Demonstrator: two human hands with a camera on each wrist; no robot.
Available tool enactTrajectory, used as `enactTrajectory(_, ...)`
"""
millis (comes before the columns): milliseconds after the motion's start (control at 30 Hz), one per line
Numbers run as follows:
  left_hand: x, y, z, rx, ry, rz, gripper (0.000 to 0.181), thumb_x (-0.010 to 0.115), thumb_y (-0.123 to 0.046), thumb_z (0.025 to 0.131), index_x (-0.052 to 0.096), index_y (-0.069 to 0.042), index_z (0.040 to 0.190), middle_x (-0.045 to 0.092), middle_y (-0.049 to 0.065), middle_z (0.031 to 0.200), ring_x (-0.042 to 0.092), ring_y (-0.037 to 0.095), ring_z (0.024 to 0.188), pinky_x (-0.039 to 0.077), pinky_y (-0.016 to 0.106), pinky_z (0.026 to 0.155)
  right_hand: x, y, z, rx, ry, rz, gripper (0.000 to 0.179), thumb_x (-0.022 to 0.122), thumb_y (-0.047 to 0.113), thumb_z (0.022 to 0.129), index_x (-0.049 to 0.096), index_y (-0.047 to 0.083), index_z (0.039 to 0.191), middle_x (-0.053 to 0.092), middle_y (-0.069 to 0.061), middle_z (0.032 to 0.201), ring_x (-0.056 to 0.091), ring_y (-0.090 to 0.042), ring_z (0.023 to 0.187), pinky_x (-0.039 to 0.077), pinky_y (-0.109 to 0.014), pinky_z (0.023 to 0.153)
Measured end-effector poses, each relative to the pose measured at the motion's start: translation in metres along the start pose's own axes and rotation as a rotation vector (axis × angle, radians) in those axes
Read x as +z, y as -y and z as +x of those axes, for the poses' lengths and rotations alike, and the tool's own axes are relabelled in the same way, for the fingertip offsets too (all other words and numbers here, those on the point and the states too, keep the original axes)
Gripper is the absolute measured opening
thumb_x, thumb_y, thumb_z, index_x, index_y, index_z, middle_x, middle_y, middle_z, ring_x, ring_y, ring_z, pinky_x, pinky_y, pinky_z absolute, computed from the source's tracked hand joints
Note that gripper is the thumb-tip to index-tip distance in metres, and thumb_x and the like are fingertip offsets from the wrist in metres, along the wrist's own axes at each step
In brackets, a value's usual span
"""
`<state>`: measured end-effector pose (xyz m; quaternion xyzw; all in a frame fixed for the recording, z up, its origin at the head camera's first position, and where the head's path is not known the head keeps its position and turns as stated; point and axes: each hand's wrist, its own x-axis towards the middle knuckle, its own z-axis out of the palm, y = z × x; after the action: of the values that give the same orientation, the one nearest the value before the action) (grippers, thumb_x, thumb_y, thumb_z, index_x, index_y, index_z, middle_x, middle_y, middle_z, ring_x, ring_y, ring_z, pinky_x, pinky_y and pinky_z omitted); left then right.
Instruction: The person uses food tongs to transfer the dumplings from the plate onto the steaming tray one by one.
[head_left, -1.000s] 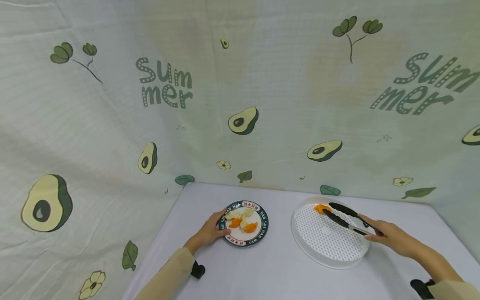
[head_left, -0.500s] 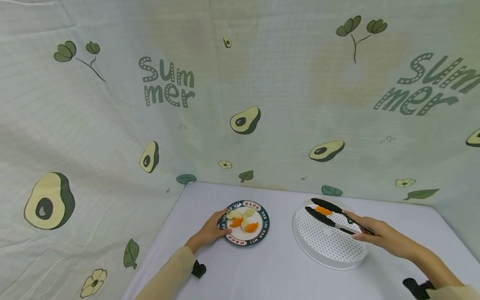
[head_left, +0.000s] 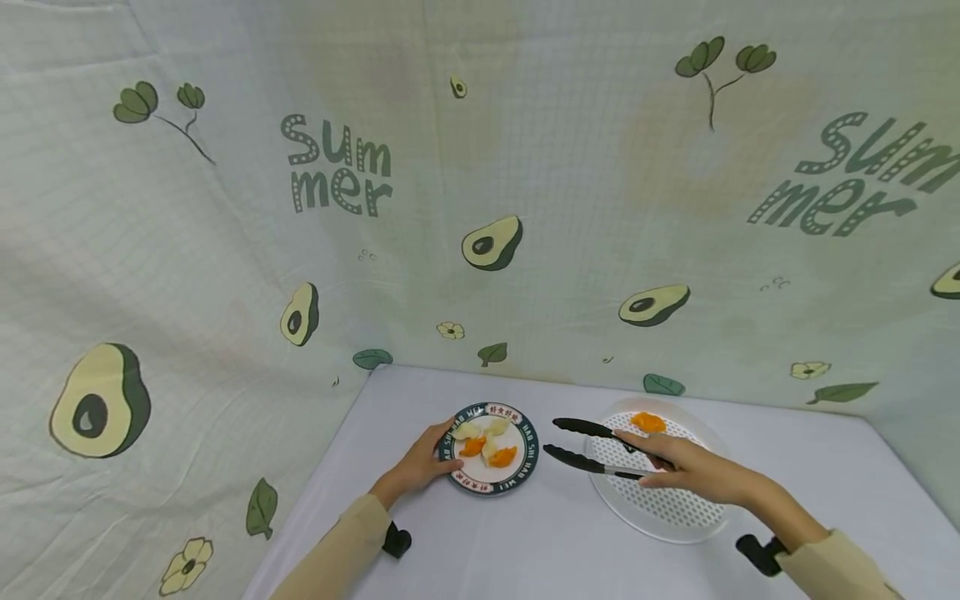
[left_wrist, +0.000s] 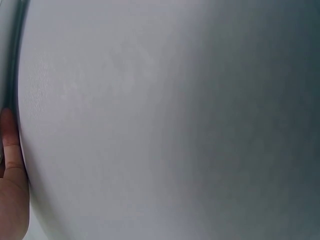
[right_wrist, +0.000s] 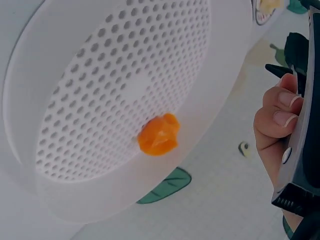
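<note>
My left hand holds the left rim of a small round plate with a dark green lettered border, thumb on the near side. Several pale yellow pieces and orange pieces lie on the plate. My right hand grips black-tipped tongs. Their arms are spread, with nothing between the tips, just right of the plate. Below the right hand is a round white perforated steamer tray. One folded orange piece, dumpling-like, sits on it near the far rim.
A white tabletop carries the plate and the tray, side by side with a gap between. Behind and to the left hangs a pale cloth printed with avocados. In the left wrist view, the white surface fills most of the picture beside the plate's edge.
My right hand has moved left with the tongs, from over the orange piece toward the plate. The orange piece stays on the tray. My left hand keeps its place on the plate.
</note>
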<state>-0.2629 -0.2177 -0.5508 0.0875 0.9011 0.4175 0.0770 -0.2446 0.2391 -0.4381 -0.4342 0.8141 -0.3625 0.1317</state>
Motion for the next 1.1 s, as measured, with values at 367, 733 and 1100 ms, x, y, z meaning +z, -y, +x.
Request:
enactTrajectory(367, -0.001, 0.002, -0.001, -0.005, 0.006, -0.004, 0.085, 0.077, -0.03, 0.089, 0.03, -0.008, 0.157, 0.033, 0.022, 0.156, 0.03, 0.043, 0.143, 0.025, 0.059, 0.115, 0.021, 0.004, 0.036, 0.121, 0.08, -0.073, 0.072, 0.068, 0.034, 0.094, 0.039, -0.001, 0.151, 0.05, 0.008, 0.087, 0.044, -0.006, 0.077, 0.043, -0.022, 0.062)
enactTrajectory(733, -0.002, 0.003, 0.001, -0.005, -0.006, 0.017, 0.085, 0.077, -0.028, 0.089, 0.029, -0.008, 0.157, 0.033, 0.021, 0.156, 0.03, 0.041, 0.143, 0.024, 0.057, 0.117, 0.03, 0.006, 0.068, 0.211, 0.133, -0.152, 0.072, 0.073, 0.027, 0.09, 0.042, 0.001, 0.15, 0.053, 0.003, 0.089, 0.045, -0.01, 0.078, 0.043, -0.024, 0.064)
enactTrajectory(1100, 0.0, 0.005, 0.004, -0.008, 0.011, -0.002, 0.086, 0.076, -0.031, 0.089, 0.029, -0.01, 0.158, 0.032, 0.021, 0.157, 0.029, 0.042, 0.144, 0.024, 0.058, 0.116, 0.036, 0.0, 0.077, 0.234, 0.167, -0.11, 0.068, 0.074, 0.025, 0.09, 0.046, 0.003, 0.148, 0.046, 0.002, 0.075, 0.039, -0.008, 0.068, 0.033, -0.024, 0.057)
